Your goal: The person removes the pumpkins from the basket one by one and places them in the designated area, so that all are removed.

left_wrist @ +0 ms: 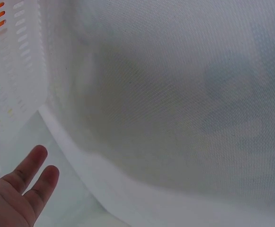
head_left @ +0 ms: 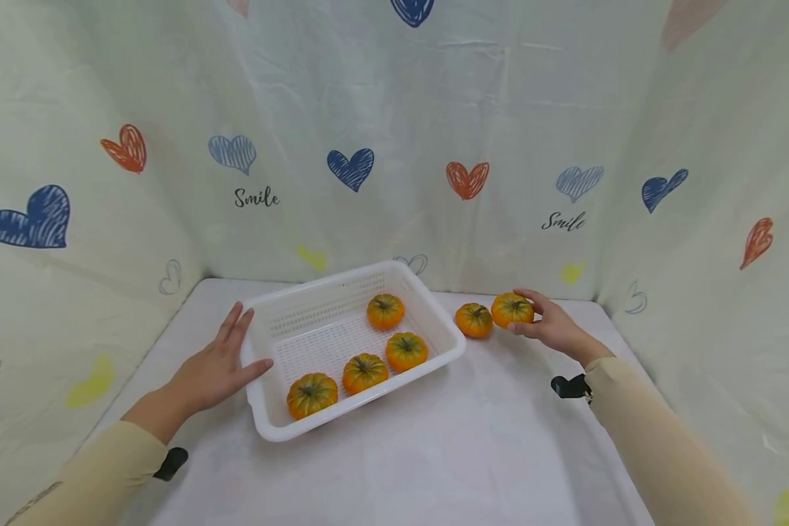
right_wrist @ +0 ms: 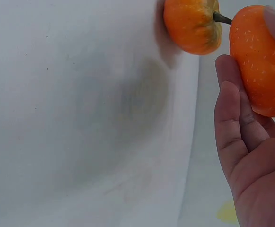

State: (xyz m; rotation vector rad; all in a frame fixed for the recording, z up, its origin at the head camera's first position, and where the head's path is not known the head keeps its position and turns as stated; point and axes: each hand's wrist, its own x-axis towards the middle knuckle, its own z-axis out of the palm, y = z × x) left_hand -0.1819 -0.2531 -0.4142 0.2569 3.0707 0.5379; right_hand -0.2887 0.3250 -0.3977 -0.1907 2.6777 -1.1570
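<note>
My right hand (head_left: 554, 329) grips a small orange pumpkin (head_left: 512, 310), thumb on one side and fingers on the other; the right wrist view shows this pumpkin (right_wrist: 261, 61) close up. Just left of it sits another small pumpkin (head_left: 474, 321) on the table, its stem visible in the right wrist view. My left hand (head_left: 212, 369) is at the left end of a white plastic basket (head_left: 361, 400), fingers spread and straight, thumb over the rim. Inside the basket lie several more pumpkins, one (head_left: 385, 312) toward the back and the others along the front wall.
The basket stands at an angle on a white-covered table (head_left: 460, 446). Behind and on both sides hangs a pale curtain (head_left: 408, 95) printed with hearts and the word Smile. The two loose pumpkins are near the table's back edge, right of the basket.
</note>
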